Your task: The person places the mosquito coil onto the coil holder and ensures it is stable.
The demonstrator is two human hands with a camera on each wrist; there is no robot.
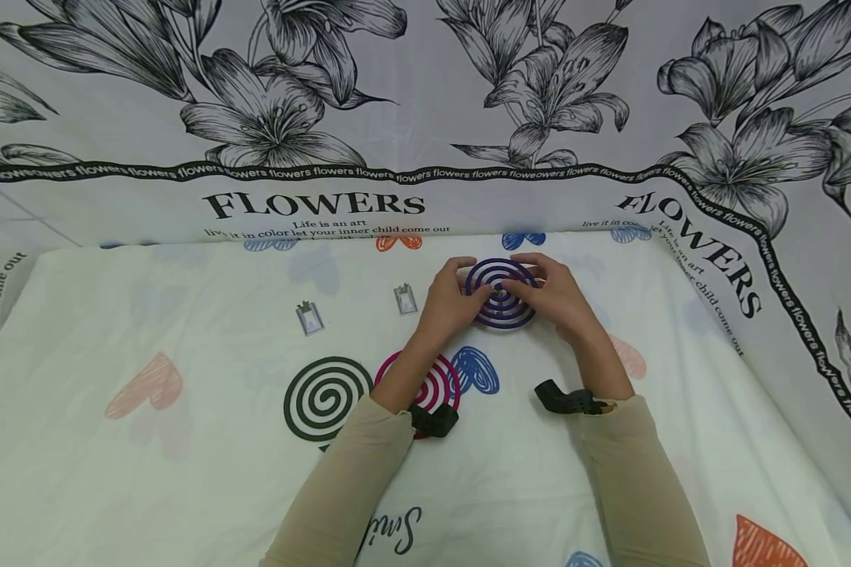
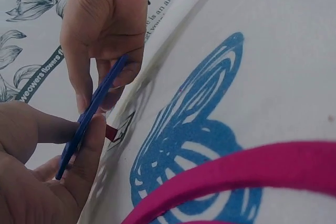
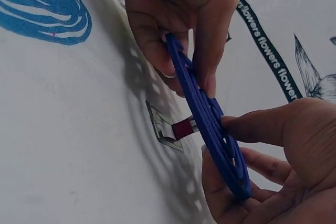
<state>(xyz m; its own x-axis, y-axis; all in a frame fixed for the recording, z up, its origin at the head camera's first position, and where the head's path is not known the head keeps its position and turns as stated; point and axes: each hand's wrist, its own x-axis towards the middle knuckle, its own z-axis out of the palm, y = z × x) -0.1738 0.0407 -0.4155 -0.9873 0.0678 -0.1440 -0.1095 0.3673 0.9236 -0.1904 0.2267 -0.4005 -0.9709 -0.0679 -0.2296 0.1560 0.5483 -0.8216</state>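
Seen from above, with twelve o'clock pointing away from the person, both hands pinch the blue coil (image 3: 203, 119) toward the one o'clock part of the counter (image 1: 213, 472). The left hand (image 1: 450, 303) grips it at nine o'clock and the right hand (image 1: 559, 295) at three, thumbs on its upper face near the middle, other fingers round or under the rim. That opposed hold probably keeps the thin spiral level and stops it flexing while the thumbs work at its centre.

Below, a stand (image 3: 169, 142) lies on the cloth, its red tab (image 3: 183, 128) raised toward the coil's middle, presumably to carry it off the surface. Whether the tab passes through is hidden.

From the blue coil, a near stand (image 1: 405, 299) and a far stand (image 1: 310, 318) lie around nine o'clock, apart from the work, perhaps as spares for the other coils. The green coil (image 1: 328, 402) lies at eight o'clock; the magenta coil (image 1: 436, 386), between seven and eight, is partly hidden by the left forearm.
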